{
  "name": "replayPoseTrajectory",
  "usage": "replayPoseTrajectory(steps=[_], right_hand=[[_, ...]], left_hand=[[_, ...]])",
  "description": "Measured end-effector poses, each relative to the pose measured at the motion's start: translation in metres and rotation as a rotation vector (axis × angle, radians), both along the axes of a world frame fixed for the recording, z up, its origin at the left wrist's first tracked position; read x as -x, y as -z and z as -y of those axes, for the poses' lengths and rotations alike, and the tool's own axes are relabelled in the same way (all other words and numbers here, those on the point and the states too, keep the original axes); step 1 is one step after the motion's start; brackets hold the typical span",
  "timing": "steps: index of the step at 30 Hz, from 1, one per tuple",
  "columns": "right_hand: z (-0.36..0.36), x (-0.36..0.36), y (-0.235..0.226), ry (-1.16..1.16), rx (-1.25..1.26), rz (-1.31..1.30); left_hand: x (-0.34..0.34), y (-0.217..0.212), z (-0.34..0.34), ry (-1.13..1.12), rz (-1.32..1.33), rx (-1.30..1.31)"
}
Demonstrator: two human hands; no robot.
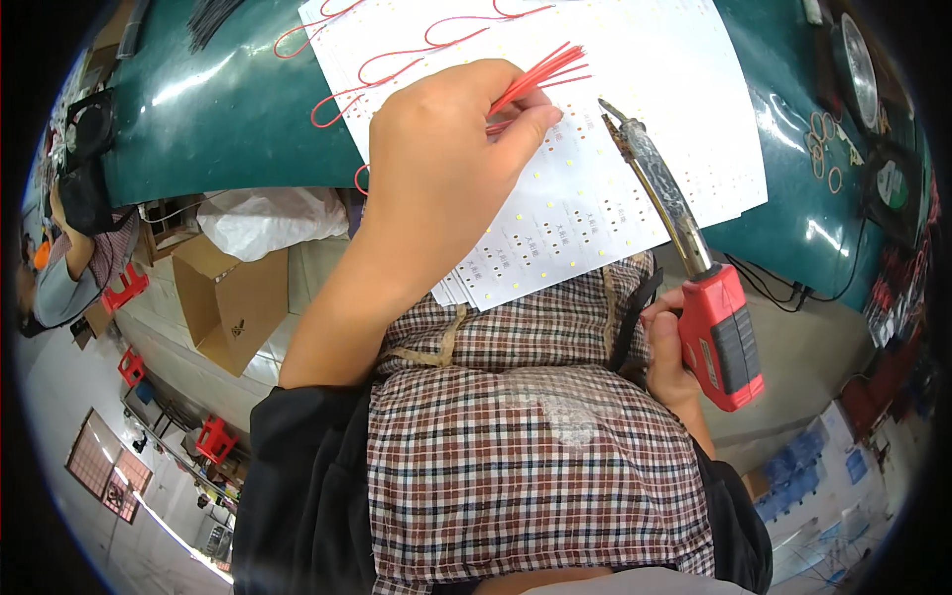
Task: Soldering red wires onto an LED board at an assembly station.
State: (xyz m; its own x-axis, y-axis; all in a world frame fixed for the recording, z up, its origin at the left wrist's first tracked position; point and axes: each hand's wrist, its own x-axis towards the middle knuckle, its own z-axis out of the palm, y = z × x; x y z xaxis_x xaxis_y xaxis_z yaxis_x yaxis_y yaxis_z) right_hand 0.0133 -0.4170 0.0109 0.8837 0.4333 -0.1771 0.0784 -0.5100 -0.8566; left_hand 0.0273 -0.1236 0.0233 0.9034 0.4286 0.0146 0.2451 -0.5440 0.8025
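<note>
My left hand [446,149] pinches a small bundle of thin red wires [540,74] over a large white circuit panel [635,188] dotted with small yellow parts. The panel lies on a dark green table [218,109] and overhangs its near edge. Several red wires [387,59] loop across the panel's far left part. My right hand [669,347] grips the red handle of a soldering iron [684,248]. Its metal tip [610,109] points away from me and hovers just right of my left fingers.
Rubber bands [825,149] and a round metal dish [861,64] lie at the table's right. An open cardboard box [223,297] and a white bag [268,218] sit below the table on the left. Another person [69,268] sits far left by red stools [124,288].
</note>
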Motion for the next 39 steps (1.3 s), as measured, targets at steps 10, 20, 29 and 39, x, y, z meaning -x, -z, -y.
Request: replayPoseTrajectory(steps=[10,20,29,39], right_hand=[[-0.011,-0.004,0.008,-0.052,-0.007,0.112],[-0.012,-0.007,0.012,-0.129,-0.022,0.145],[-0.001,-0.003,0.007,-0.062,0.027,0.083],[-0.002,-0.009,0.005,-0.035,-0.055,0.070]], left_hand=[[-0.002,0.009,0.004,0.005,0.104,-0.159],[-0.001,0.017,0.006,0.004,0.148,-0.255],[0.000,0.016,0.005,0.008,0.100,-0.314],[-0.005,0.004,0.008,-0.049,0.024,-0.202]])
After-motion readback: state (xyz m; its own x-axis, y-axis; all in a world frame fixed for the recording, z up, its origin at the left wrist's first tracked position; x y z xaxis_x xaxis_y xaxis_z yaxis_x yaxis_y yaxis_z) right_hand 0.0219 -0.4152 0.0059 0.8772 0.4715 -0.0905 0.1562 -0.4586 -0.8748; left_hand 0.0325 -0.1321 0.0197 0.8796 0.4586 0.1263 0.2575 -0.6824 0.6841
